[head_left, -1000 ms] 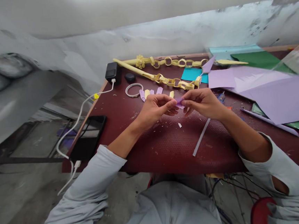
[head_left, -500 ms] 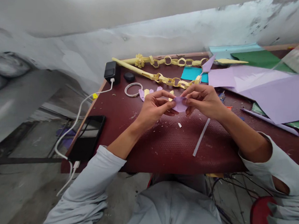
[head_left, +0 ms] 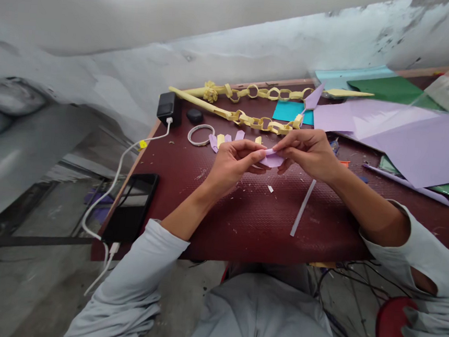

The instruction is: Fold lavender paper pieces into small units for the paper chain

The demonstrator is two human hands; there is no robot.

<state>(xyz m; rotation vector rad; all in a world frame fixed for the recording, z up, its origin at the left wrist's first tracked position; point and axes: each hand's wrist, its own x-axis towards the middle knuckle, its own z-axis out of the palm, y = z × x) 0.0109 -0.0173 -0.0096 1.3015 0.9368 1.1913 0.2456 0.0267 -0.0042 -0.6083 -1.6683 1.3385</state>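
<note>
I work from a single view: the head camera, worn above the bench [head_left: 243, 222], facing forward and down. It sits near the left hand [head_left: 230, 164] and right hand [head_left: 308, 154], which meet mid-frame. The wall [head_left: 258, 51] lies beyond them, the lap [head_left: 266, 319] nearer than them.

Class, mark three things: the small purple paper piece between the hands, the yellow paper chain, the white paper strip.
small purple paper piece [head_left: 272, 160]: head view, its exposed lower part.
yellow paper chain [head_left: 240, 117]: head view, a link in the nearer row.
white paper strip [head_left: 301, 209]: head view, its middle.
</note>
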